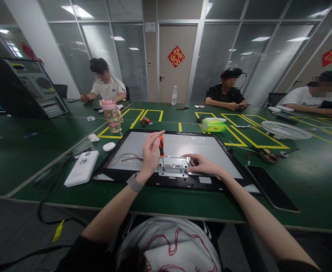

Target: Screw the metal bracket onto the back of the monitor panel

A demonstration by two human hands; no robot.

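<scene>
A monitor panel (pixel 205 145) lies face down on the green table (pixel 19 155), its grey metal back up inside a black frame. My left hand (pixel 150 153) is closed round an orange-handled screwdriver (pixel 161 146) held upright, tip down on a small metal bracket (pixel 174 167) near the panel's front edge. My right hand (pixel 201 164) rests on the right end of that bracket, fingers curled and pressing on it. Thin red and white wires (pixel 125 156) run across the panel to the left of my left hand.
A white power bank (pixel 82 168) and black cables lie left of the panel; a dark phone (pixel 272 187) lies to the right. Farther back stand a pink bottle (pixel 112 115), a green tissue pack (pixel 214 125), a white fan guard (pixel 286 129) and a computer case (pixel 24 87). Three people sit around the table.
</scene>
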